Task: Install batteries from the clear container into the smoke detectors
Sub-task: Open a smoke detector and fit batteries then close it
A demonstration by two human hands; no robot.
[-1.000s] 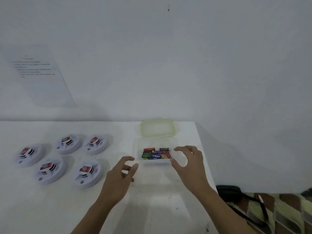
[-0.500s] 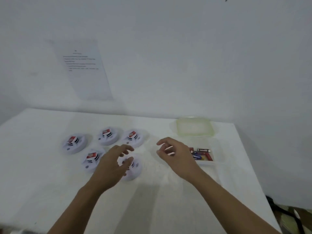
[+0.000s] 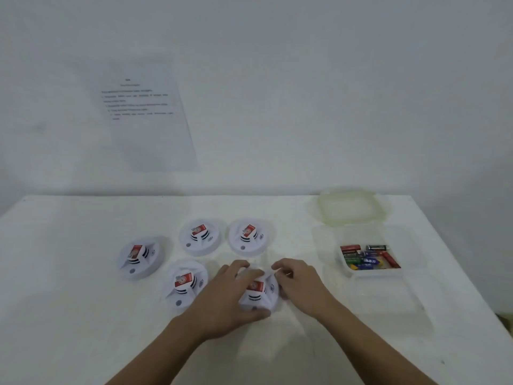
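Detector [image 3: 259,294], label side up, left of the container [image 3: 369,273]; left hand [image 3: 222,295] and right hand [image 3: 302,284] each curl a grip round it.

On the table [image 3: 69,315], the container [image 3: 372,275] holds the batteries [image 3: 366,257], with the lid [image 3: 350,207] just behind it. Left of the container lie five detectors [image 3: 200,237], the nearest detector [image 3: 259,294] between the left hand [image 3: 224,295] and right hand [image 3: 301,282]. A paper [image 3: 147,118] hangs on the wall [image 3: 305,79], behind and left of the container.
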